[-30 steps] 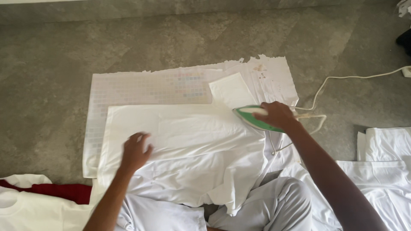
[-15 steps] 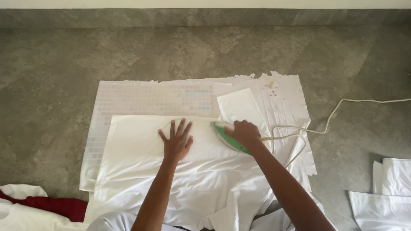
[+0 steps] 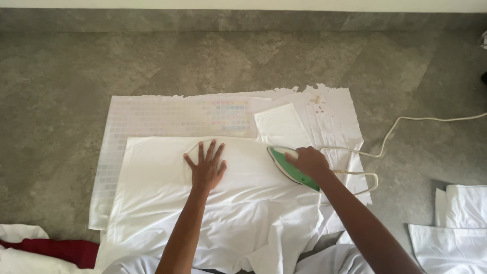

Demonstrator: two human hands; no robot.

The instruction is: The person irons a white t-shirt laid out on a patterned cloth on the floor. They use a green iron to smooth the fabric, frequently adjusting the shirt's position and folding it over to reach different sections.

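Smooth white cloth (image 3: 243,203), matt stone floor (image 3: 76,76)

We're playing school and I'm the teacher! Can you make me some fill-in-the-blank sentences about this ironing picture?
1. The right hand holds a green and white ____.
2. The left hand lies flat on a ____ cloth.
3. The cord trails over the grey ____.

Missing words: iron; white; floor

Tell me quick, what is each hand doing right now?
Left hand: open, fingers spread, pressed flat on the white garment.
Right hand: closed around the green iron, which sits on the garment.
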